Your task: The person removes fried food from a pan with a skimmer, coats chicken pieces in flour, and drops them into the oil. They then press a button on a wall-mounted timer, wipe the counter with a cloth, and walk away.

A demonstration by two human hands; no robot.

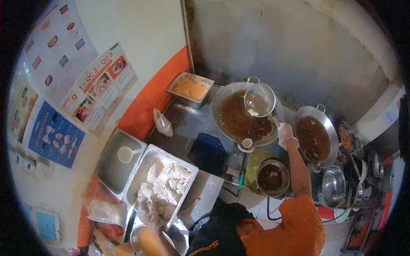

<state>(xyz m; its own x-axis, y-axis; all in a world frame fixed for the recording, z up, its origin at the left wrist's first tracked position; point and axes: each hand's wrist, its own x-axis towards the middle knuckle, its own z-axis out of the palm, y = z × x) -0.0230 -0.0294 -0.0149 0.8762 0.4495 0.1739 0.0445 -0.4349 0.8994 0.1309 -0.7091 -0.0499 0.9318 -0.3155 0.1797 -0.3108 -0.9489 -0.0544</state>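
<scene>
My right hand [287, 135], in a thin clear glove, is closed round the handle of a round strainer [259, 100]. The strainer hangs over a large wok [217, 112] of brown frying oil, with a few pale bits in its bowl. My left hand [149, 214], coated in flour, reaches over the near side of a metal tray [193, 170]. Its fingers look stretched out but blend into the white flour. Lumpy flour-coated pieces [168, 177] fill the tray close to that hand.
A second wok [316, 136] of oil stands at the right, near a small pot [273, 177]. At the back left sits a pan of orange batter [190, 88]. A bowl of orange liquid [148, 241] is beside my left forearm. Steel bowls [333, 185] crowd the right edge.
</scene>
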